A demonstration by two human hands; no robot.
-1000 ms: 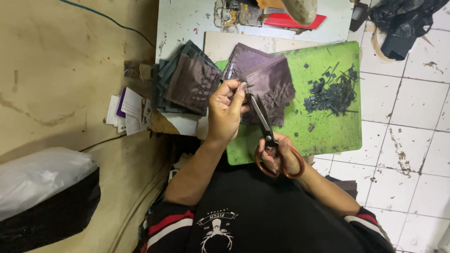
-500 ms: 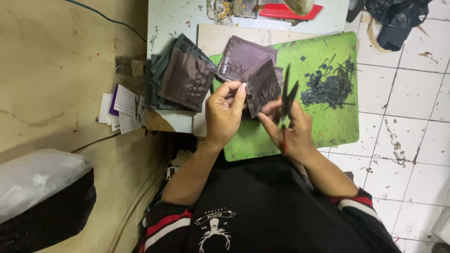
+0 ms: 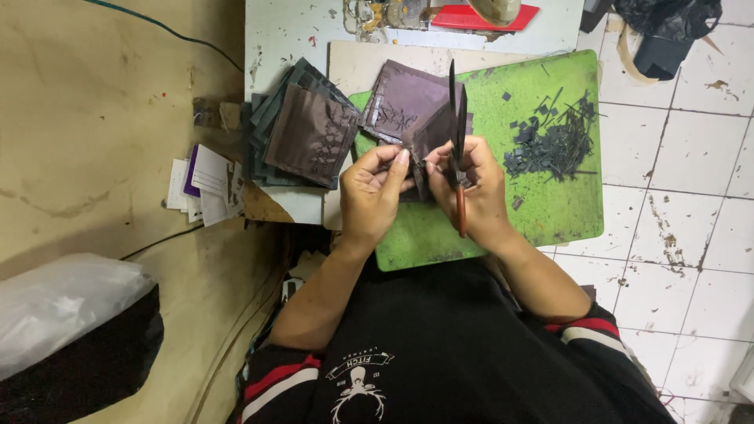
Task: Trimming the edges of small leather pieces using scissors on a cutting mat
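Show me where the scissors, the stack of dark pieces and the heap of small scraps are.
scissors (image 3: 457,118): head view, on the upright blades.
stack of dark pieces (image 3: 310,133): head view, on the top brown piece.
heap of small scraps (image 3: 550,141): head view, middle of the heap.

Dark brown stitched leather piece (image 3: 428,137), bright green cutting mat (image 3: 550,212), red-handled scissors (image 3: 459,149), white tiled floor (image 3: 675,157)
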